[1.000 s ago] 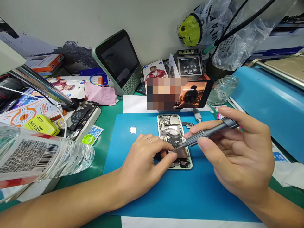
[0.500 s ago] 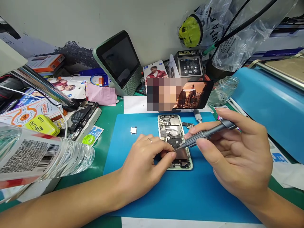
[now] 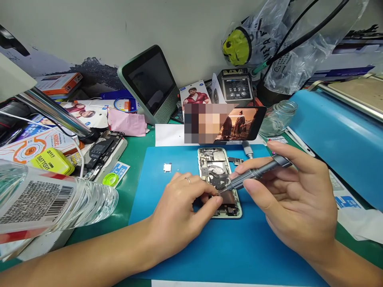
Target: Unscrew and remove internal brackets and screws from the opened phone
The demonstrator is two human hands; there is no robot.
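Left hand: the left hand [image 3: 182,211] is half curled, with a ring on one finger. Its fingertips and thumb press down on the lower left part of the opened smartphone with a pale green frame [image 3: 216,169], pinning it to the mat. Whether any small part sits between thumb and forefinger is too small to tell.
Right hand: the right hand [image 3: 293,207] is closed round a slim grey metal screwdriver [image 3: 254,174], pinched between thumb, forefinger and middle finger. The other fingers are folded under.
Screwdriver: it slants down to the left, and its tip meets the smartphone's insides just beside the left thumb.
Smartphone: it lies flat with its back off and its boards and shields bare, lengthwise on the middle of the blue rubber mat [image 3: 233,247].
Mat: it is spread on the green worktop [image 3: 136,147], close to the near edge.
On the mat: a small silver metal part [image 3: 167,168] lies alone, left of the smartphone and just beyond the left hand.
Left edge of the worktop: a clear plastic bottle with a barcode label [image 3: 60,203] lies on its side. Beyond it are a second opened phone [image 3: 103,149] and a yellow battery pack [image 3: 50,161].
Back of the worktop: a black phone playing a video [image 3: 243,123] is propped on its side just past the mat, with an empty glass jar [image 3: 277,117] to its right.
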